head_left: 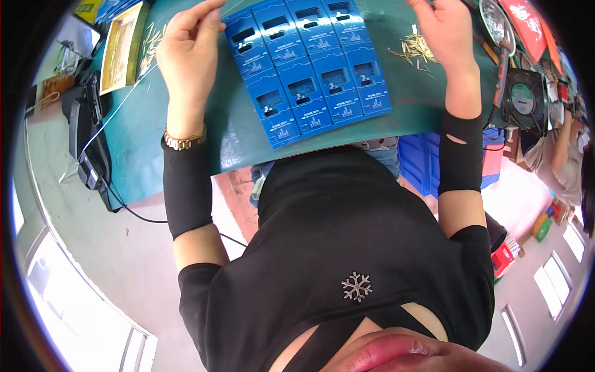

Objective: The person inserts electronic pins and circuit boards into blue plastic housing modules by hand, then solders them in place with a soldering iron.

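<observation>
Cards (313, 65), blue with dark windows, eight in two rows of four, flat on green counter (238, 133) between both hands. Left hand (189, 59) beside their upper left, fingers narrow; right hand (447, 31) near loose thin sticks (419, 51), fingertips cut off. Impossible to tell whether holding anything.

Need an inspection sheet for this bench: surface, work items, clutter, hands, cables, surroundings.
Surface: smooth green tabletop, partly covered.
Work items: flat rectangular blue packages with dark windows, two visible rows of four.
Clutter: loose pile of thin tan sticks near the bare right hand; open yellow rectangular box at left.
Hands: bare left hand beside the packages' upper left corner, right hand at the picture's top edge; grips unclear.
Cables: thin white cord at left; thin black cable below the tabletop.
Surroundings: black square-framed fan at right; blue plastic crate below the tabletop; another person farther right.
</observation>
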`<state>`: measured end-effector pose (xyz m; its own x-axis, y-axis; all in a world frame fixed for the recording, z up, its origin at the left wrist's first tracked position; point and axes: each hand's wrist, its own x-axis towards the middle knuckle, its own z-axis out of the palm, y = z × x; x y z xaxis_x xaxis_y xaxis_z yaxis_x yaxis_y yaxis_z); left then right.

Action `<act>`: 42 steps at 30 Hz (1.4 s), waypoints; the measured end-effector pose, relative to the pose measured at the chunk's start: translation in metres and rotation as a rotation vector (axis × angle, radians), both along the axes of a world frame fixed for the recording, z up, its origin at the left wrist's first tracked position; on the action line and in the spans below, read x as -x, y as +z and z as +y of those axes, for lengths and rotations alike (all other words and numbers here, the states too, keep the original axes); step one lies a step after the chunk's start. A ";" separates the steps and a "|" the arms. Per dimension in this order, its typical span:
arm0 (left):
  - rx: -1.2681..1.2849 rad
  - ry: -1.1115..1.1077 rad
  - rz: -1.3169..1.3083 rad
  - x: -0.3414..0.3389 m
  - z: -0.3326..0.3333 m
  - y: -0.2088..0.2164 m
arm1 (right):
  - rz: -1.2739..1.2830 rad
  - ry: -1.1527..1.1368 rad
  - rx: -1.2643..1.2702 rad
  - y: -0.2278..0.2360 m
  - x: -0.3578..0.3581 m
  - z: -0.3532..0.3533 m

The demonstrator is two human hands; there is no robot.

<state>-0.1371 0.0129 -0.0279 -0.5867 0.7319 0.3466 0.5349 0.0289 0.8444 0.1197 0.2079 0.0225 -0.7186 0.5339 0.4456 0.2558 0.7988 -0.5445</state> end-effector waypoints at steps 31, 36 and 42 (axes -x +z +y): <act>0.225 -0.289 -0.041 -0.029 0.007 0.010 | -0.165 -0.223 0.065 -0.033 -0.006 0.008; 0.218 -0.300 -0.039 -0.029 0.008 0.011 | -0.167 -0.234 0.083 -0.035 -0.007 0.009; 0.228 -0.284 -0.052 -0.031 0.012 0.011 | -0.098 -0.196 0.138 -0.039 -0.008 0.011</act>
<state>-0.1062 0.0251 -0.0174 -0.3616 0.9232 0.1305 0.5048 0.0762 0.8599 0.1281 0.2191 -0.0167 -0.6317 0.7181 0.2921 0.4549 0.6485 -0.6104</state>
